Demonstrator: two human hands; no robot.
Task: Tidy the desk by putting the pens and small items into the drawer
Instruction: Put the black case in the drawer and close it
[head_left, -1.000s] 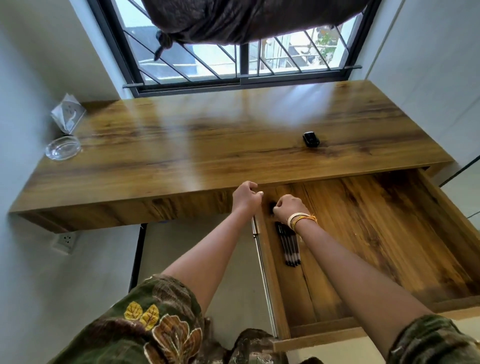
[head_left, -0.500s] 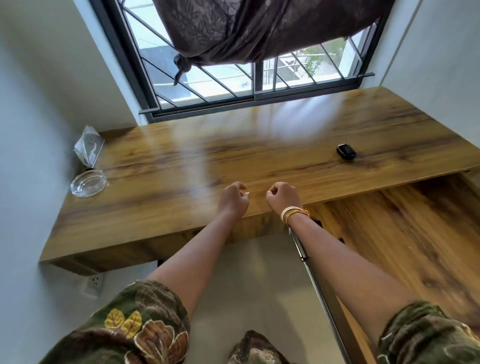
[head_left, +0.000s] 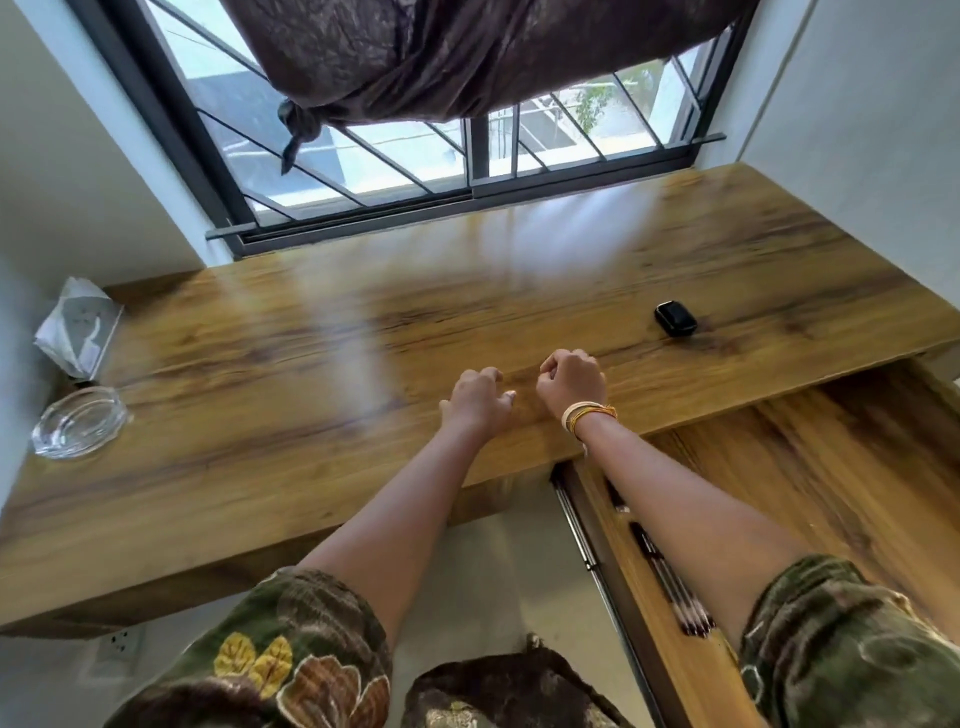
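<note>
**Hands over the desk, drawer open, pens inside**

While both arms reach out above the desk (head_left: 270, 395), the left hand (head_left: 475, 400) hovers with its fingers loosely curled and spread, holding nothing. The right hand (head_left: 571, 382), bangles at its wrist, is curled into a fist; nothing shows in its grip, and whether either hand touches the wood I cannot tell. The drawer (head_left: 831, 478) stands pulled out under the right end of the desk. Pens (head_left: 675, 592) lie in a bundle along its left wall, partly hidden by the right forearm. A black case (head_left: 674, 318) sits on the desk, right of the hands. At the far left are a glass dish (head_left: 78, 422) and a tissue pack (head_left: 78, 332)
</note>
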